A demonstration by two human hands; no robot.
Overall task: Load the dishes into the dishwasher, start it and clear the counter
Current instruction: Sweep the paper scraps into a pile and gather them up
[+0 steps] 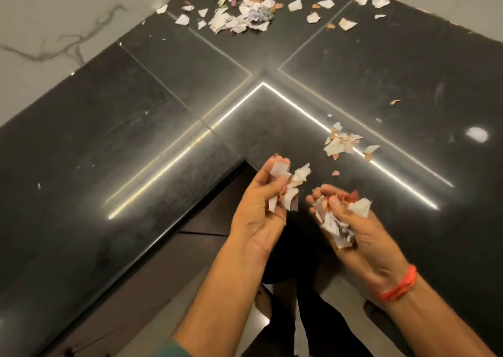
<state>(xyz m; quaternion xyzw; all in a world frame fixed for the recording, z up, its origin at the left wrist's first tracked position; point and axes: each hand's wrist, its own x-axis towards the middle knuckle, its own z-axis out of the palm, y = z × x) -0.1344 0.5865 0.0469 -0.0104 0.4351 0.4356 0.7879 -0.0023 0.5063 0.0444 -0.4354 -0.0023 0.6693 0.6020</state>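
A black L-shaped counter (152, 128) fills the view, its inner corner right in front of me. My left hand (261, 209) is palm-up over the counter's front edge, its fingers curled round a few torn white and pink paper scraps (290, 190). My right hand (353, 226), with an orange thread on the wrist, grips a bigger bunch of paper scraps (337, 220). A small heap of scraps (343, 143) lies on the counter just beyond my right hand. A large scatter of scraps (245, 10) covers the far corner.
Grey marble-look walls (54, 16) meet behind the counter's far corner. Dark cabinet fronts (206, 220) run below the counter edge at my left. My legs and the floor (288, 316) show between my arms. A bright light strip reflects across the counter.
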